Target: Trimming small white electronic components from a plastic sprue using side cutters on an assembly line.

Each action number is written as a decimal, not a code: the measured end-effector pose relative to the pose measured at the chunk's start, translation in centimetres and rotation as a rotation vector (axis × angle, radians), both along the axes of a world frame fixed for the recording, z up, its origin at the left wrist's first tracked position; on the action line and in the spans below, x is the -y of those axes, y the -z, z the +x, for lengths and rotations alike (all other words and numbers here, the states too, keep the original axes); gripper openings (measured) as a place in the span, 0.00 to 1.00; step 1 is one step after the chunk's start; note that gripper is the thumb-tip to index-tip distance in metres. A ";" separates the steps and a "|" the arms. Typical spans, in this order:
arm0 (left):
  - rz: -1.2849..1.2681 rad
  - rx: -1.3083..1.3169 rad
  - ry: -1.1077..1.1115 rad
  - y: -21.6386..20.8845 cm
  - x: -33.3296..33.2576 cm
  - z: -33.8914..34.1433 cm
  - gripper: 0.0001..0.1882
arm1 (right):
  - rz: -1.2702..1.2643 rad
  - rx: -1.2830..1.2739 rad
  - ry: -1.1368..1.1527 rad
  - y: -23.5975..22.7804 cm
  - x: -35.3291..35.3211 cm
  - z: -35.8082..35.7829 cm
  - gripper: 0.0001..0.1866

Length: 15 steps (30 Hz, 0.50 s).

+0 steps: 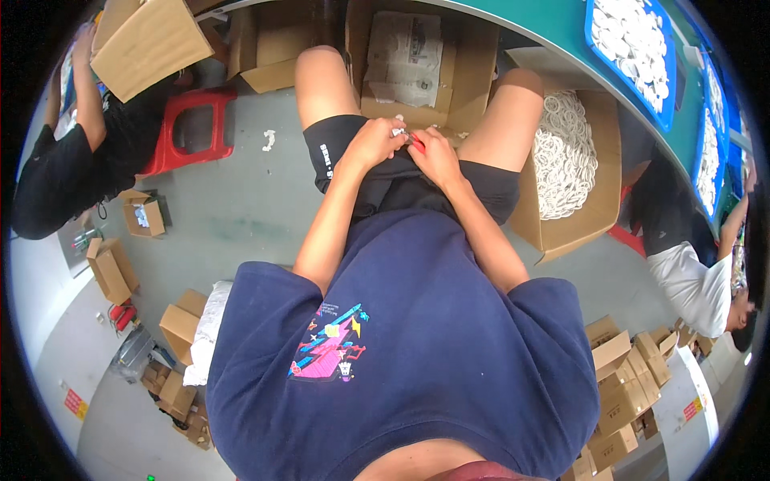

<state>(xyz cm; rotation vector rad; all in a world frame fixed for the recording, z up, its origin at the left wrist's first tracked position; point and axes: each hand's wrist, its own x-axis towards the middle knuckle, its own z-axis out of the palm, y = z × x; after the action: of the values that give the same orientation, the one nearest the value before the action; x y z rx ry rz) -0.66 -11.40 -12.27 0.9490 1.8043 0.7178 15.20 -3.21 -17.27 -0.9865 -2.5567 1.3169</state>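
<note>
Both of my hands are together above my lap, between my knees. My left hand (375, 146) pinches a small white piece (399, 122), mostly covered by the fingers. In my right hand (437, 159) is a small red-handled tool (418, 145) with a dark metal head, like nippers. Its head meets the fingertips of my left hand, close to the white piece. Just beyond my hands stands an open cardboard box (467, 76) with a printed paper sheet (405, 60) inside. Beside my right knee, another cardboard box (581, 228) holds a heap of white rings (564, 156).
A green table (525, 20) curves across the far side, with blue trays (667, 120) of white pieces at its right. Left are a red stool (224, 132), a seated person (60, 172) and white scraps (269, 141) on the floor. Another person (690, 272) sits at right.
</note>
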 end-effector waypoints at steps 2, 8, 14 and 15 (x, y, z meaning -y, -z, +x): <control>-0.011 0.014 0.004 0.3 0.0 -0.2 0.16 | 0.013 0.009 0.004 -0.1 0.1 -0.1 0.11; -0.175 0.022 0.094 0.6 -1.3 -1.4 0.13 | 0.031 0.153 -0.038 0.2 0.5 -1.2 0.12; -0.162 -0.424 0.154 -0.8 -1.2 -1.5 0.18 | -0.595 0.087 -0.093 1.6 -1.1 -3.6 0.19; -0.083 -0.589 0.117 -1.4 -1.4 -1.2 0.18 | -0.704 0.106 -0.076 2.1 -1.1 -4.1 0.20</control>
<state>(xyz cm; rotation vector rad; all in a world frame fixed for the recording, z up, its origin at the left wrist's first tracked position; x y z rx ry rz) -1.81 -10.01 -10.84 1.2893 2.2365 0.2972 11.10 -2.08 -19.35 -1.0668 -2.2276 2.3219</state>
